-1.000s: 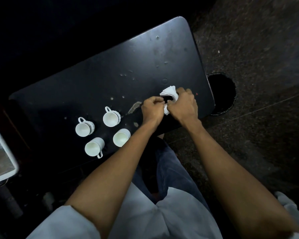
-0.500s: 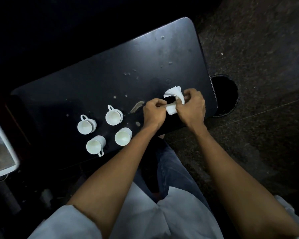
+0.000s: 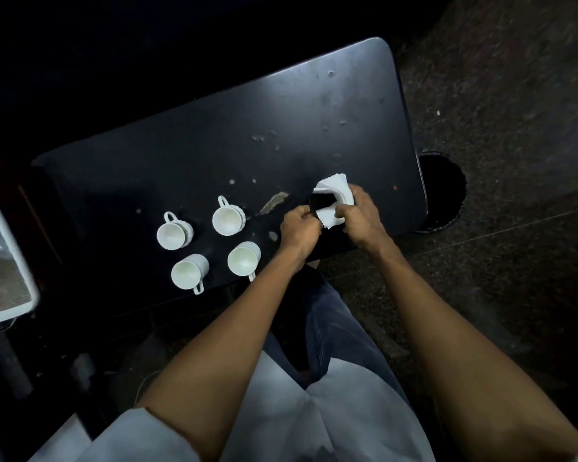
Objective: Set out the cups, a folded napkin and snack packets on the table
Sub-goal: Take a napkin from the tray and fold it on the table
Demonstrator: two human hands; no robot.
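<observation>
Several white cups stand in a group on the black table [image 3: 214, 135], among them a back-left cup [image 3: 172, 233], a back-right cup [image 3: 227, 220] and a front-right cup [image 3: 242, 260]. Right of them, near the table's front edge, a white folded napkin [image 3: 337, 191] sits bunched around a small dark round thing [image 3: 321, 202]. My left hand [image 3: 299, 228] pinches the napkin's near-left edge with curled fingers. My right hand [image 3: 362, 218] grips its right side. No snack packets are in view.
A pale chipped patch [image 3: 274, 201] marks the tabletop between cups and napkin. A round dark hole [image 3: 442, 191] sits in the floor just past the table's right edge. A white-rimmed container [image 3: 0, 261] is at the far left. My knees are under the front edge.
Both hands kept working the napkin in place. Its folds now spread wider, and the dark round thing shows more plainly in its middle. The cups have not moved.
</observation>
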